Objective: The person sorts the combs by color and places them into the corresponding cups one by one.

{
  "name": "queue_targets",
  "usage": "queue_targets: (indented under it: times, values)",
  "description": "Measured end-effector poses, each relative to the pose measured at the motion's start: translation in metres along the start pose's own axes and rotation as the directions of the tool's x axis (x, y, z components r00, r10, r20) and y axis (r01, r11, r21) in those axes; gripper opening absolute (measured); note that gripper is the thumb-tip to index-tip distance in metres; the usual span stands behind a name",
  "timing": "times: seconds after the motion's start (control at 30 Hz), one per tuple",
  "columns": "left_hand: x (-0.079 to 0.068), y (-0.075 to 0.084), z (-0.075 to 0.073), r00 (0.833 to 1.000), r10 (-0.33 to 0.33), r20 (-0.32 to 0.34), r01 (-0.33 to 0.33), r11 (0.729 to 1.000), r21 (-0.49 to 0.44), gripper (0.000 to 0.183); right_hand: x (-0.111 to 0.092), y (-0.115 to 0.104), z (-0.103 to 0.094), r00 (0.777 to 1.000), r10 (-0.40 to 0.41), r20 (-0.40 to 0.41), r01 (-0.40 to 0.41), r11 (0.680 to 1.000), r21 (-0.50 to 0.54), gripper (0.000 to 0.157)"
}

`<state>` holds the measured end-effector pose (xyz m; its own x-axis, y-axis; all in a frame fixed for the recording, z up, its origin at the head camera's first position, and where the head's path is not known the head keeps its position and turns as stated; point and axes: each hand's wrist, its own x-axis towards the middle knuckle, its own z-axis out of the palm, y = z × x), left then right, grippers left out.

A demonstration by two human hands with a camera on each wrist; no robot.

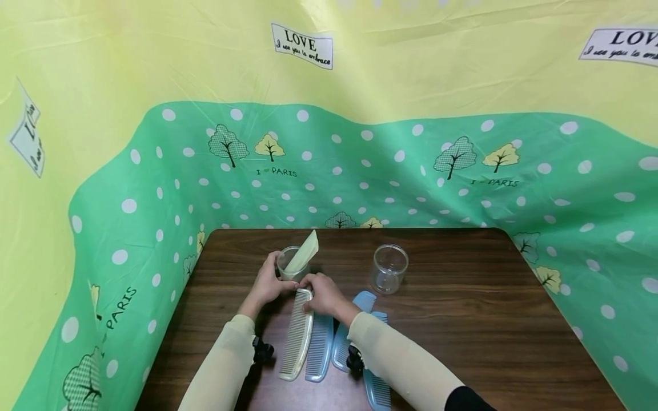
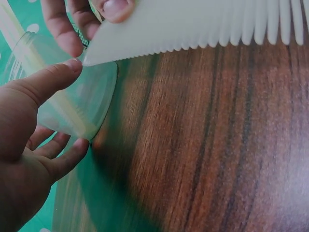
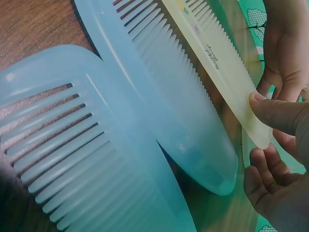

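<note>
yellow comb sits in a narrow pinch, right hand holding its far end. left hand grips a glass just beyond that pinch, second yellow comb leaning inside; blue combs lie nearside of the grip, second glass off right.

- Desk: dark brown, streaked wood grain, far corners rounded; pale sheen toward near side.
- Left glass jar: on far part of desk, left of middle.
- Right glass jar: upright, well apart from the other.
- First blue comb: flat, teeth leftward.
- Second blue comb: just right of it, slanted.
- Third blue comb: rightmost, nearest the near side.
- Pale yellow comb: left of the blues; contact with desk unclear.
</note>
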<state>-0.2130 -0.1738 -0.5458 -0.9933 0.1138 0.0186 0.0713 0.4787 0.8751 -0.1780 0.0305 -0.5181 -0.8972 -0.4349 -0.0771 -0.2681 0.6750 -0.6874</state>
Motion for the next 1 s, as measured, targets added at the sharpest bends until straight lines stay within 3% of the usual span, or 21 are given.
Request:
queue_targets:
  times: [0.17, 0.53, 0.83, 1.0]
  values:
    - [-0.001, 0.0, 0.0, 1.0, -0.008, -0.006, 0.008, 1.0, 0.021, 0.094, -0.005, -0.002, -0.005, 1.0, 0.006, 0.004, -0.006, 1.0, 0.002, 0.054]
    - [-0.003, 0.002, -0.001, 1.0, -0.006, -0.006, 0.006, 0.999, 0.041, 0.093, -0.012, 0.0, -0.016, 1.0, -0.007, -0.024, 0.008, 0.999, 0.041, 0.042]
    - [-0.003, 0.002, 0.0, 1.0, 0.005, -0.012, -0.004, 0.999, 0.039, 0.094, -0.022, -0.002, -0.024, 0.999, 0.028, -0.019, -0.026, 0.994, 0.104, 0.038]
    - [-0.003, 0.0, -0.001, 1.0, 0.012, -0.007, -0.012, 1.0, 0.029, 0.095, -0.028, -0.005, -0.028, 1.0, 0.002, -0.016, 0.0, 0.995, 0.095, 0.045]
